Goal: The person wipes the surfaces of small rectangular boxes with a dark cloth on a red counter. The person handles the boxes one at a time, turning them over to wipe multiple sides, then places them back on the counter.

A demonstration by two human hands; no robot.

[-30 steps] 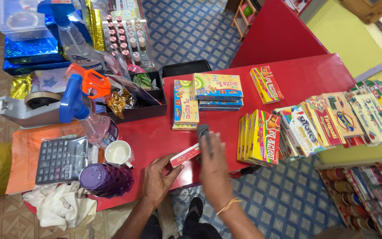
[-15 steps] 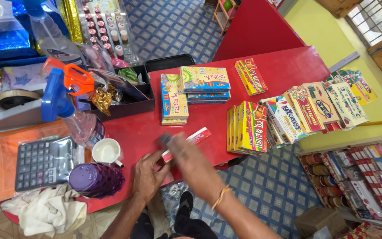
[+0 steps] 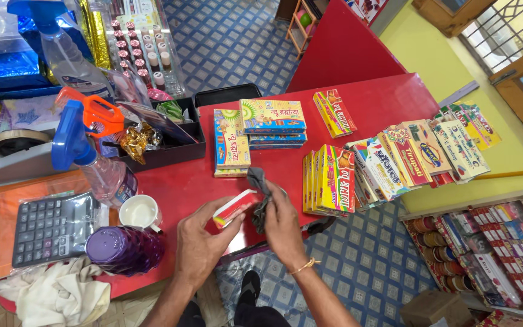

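The left hand [image 3: 204,239] holds a small red box [image 3: 235,208] steady above the red tabletop [image 3: 177,181], fingers clamped on it, so the right hand [image 3: 282,221], fingers closed on a dark cloth [image 3: 259,191], can press the cloth against its end.

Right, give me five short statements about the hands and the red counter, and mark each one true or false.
1. The left hand holds a small red and white box. True.
2. The right hand grips a dark grey cloth. True.
3. The black calculator lies right of the upright yellow boxes. False: it lies far to their left.
4. The small white cup is tipped on its side. False: it stands upright.
5. The purple plastic bottle lies beside the cup. True.
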